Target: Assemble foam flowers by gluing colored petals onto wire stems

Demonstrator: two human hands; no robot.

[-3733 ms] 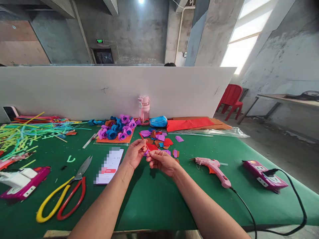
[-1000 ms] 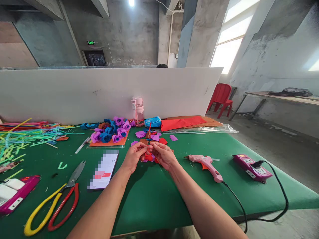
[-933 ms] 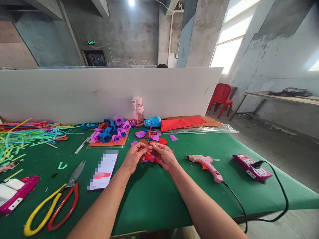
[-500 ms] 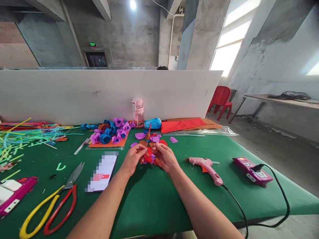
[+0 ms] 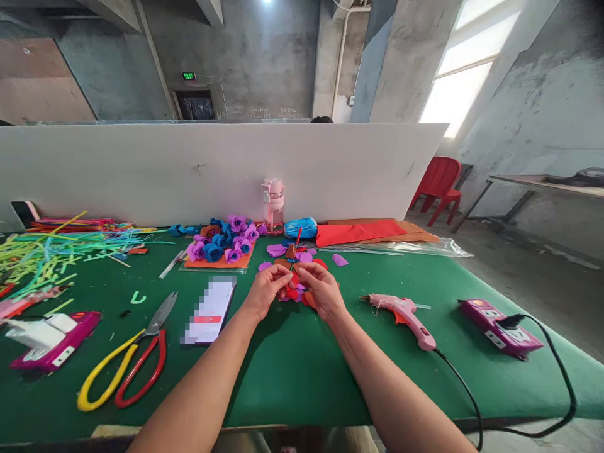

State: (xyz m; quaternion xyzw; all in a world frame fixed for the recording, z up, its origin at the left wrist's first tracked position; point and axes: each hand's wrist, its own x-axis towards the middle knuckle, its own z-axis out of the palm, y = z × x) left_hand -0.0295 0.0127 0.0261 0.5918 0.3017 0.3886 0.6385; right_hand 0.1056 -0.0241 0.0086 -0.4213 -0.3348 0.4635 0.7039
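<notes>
My left hand (image 5: pixel 268 290) is closed in a pinch on a thin stem with a red tip (image 5: pixel 298 237), which stands nearly upright above the fingertips. Close beside it, my right hand (image 5: pixel 323 292) is pinched too, its fingertips almost meeting the left ones; what lies between them is too small to make out. Behind and under both hands spreads a loose pile of purple, red and brown petals (image 5: pixel 276 250). One purple petal (image 5: pixel 340 260) lies apart on the right. The hands partly hide the pile.
Finished purple and blue flowers (image 5: pixel 214 242) rest on an orange sheet. On the left lie scissors (image 5: pixel 153 330), a phone (image 5: pixel 212 311) and coloured strips (image 5: pixel 56 251). A pink glue gun (image 5: pixel 401 311) is right, its cord running to a purple power strip (image 5: pixel 500 327). A white panel (image 5: pixel 155 176) stands behind.
The camera view has turned slightly, so the table's things appear further right and a little higher. Both hands stay pinched together around the red-tipped stem.
</notes>
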